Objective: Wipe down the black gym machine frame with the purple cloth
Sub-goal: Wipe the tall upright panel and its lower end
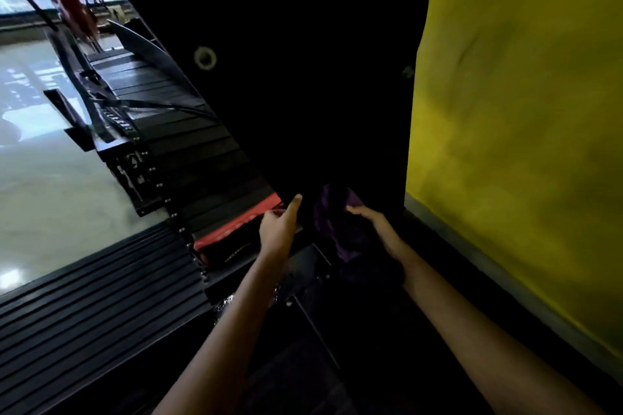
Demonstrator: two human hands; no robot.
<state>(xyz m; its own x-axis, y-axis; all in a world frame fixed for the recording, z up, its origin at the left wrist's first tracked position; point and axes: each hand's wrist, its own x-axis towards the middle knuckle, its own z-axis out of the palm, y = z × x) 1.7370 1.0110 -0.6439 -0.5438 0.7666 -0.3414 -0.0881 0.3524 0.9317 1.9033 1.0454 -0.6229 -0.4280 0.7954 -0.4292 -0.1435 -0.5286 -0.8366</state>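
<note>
Fingers of the right hand curl round the purple cloth, holding it bunched against the lower part of the black gym machine frame. Left hand rests at the frame's edge beside the red strip, its thumb stretched up against the black surface and the other fingers loosely bent, gripping nothing. Black weight plates stack to the left; a yellow wall stands at right.

Soft purple cloth, matt black frame, glossy floor.
</note>
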